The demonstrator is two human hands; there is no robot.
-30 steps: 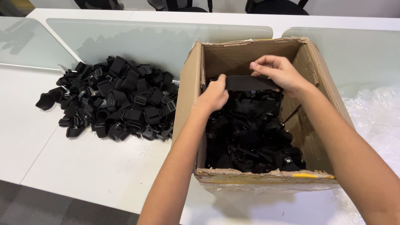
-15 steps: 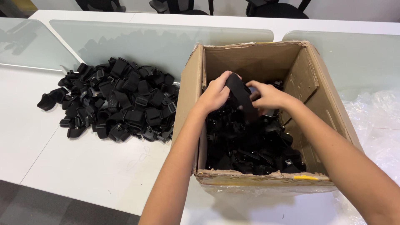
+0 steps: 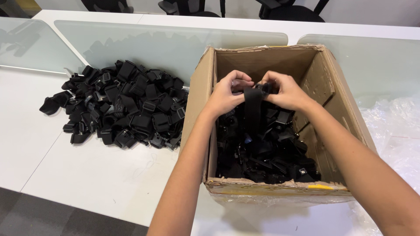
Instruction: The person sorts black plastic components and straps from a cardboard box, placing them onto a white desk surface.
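I've got both hands, L [image 3: 227,94] & R [image 3: 284,91], pinched on black strap [image 3: 252,109] top, over cardboard box [image 3: 199,105]. Looks light, floppy; I'd grip near buckle end.

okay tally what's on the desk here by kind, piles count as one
Cardboard box: 1
Pile of black strap pieces on the table: 1
Black strap held by left hand and right hand: 1
Clear plastic sheet: 1
Total: 4
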